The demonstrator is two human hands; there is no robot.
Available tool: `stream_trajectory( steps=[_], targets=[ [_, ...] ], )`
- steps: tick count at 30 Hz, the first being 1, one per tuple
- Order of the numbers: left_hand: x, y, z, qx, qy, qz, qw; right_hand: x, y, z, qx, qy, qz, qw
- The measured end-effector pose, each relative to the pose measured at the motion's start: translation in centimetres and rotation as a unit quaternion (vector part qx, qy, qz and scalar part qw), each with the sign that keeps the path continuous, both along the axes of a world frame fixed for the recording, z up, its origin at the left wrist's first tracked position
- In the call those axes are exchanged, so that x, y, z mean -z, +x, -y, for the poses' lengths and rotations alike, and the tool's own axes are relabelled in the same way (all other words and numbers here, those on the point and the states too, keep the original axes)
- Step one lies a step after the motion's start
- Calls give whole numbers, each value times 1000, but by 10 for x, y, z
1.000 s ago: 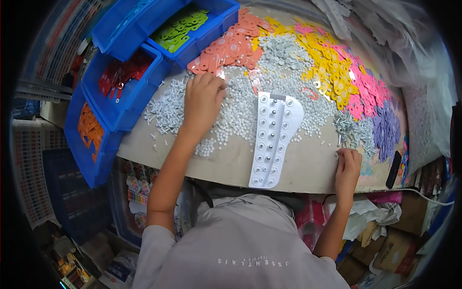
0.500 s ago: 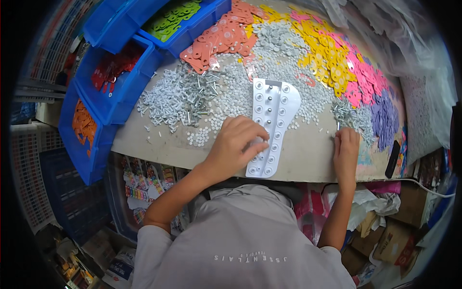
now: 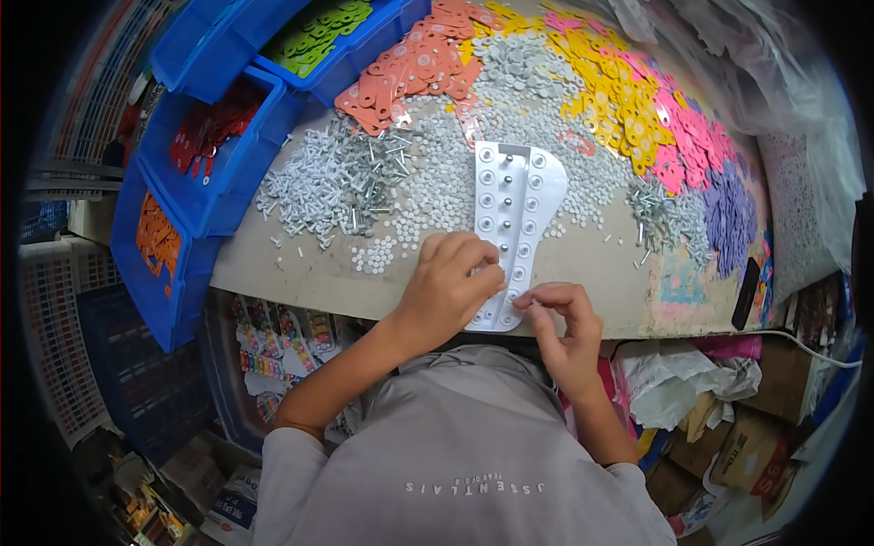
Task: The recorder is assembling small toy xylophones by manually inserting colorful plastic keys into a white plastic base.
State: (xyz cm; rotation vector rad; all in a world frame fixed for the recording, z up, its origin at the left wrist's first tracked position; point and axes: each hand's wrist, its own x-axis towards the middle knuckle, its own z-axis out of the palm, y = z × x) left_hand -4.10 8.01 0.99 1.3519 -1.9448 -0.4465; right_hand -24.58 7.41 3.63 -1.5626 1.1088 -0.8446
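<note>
The left fingers are curled, thumb and forefinger tips drawn near each other over the lower part of the white fixture; whether this left hand [image 3: 446, 289] pinches a small part cannot be told. The right hand [image 3: 572, 344] has its thumb and forefinger bent close together at the fixture's lower right edge; anything between those tips is too small to make out.

The white fixture [image 3: 553, 188] lies on the surface [image 3: 624, 296] close to its near edge, with a row of ringed seats down each side and metal pins [image 3: 506, 225] in the central channel above the left fingers. The step in hand seems to be fine fitting at the lower seats. The next move likely calls for a light, exact pinch, the fixture kept from sliding.

Just beyond lie small white caps [image 3: 437, 196], white studs [image 3: 305, 187] to the left and silver pins [image 3: 651, 223] to the right. Farther out are coral pieces [image 3: 410, 73], yellow pieces [image 3: 624, 118] and purple pieces [image 3: 728, 227].
</note>
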Motion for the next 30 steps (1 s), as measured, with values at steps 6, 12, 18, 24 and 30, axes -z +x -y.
stream_trajectory(
  steps=[6,12,18,24,30],
  targets=[
    [5,0,-8,23,-47,76,996,14,4,-9,-27,-59,-47,997],
    [-4,9,-14,67,-19,72,995,18,10,-6,-56,-170,-86,980],
    [2,21,-17,52,30,25,998,17,13,-5,-83,-230,-135,960],
    [4,18,-17,41,33,-5,999,6,14,-4,-143,-281,-205,927],
    [-2,39,28,-47,-55,-71,995,-1,-3,25,-66,-299,-195,932]
  ],
)
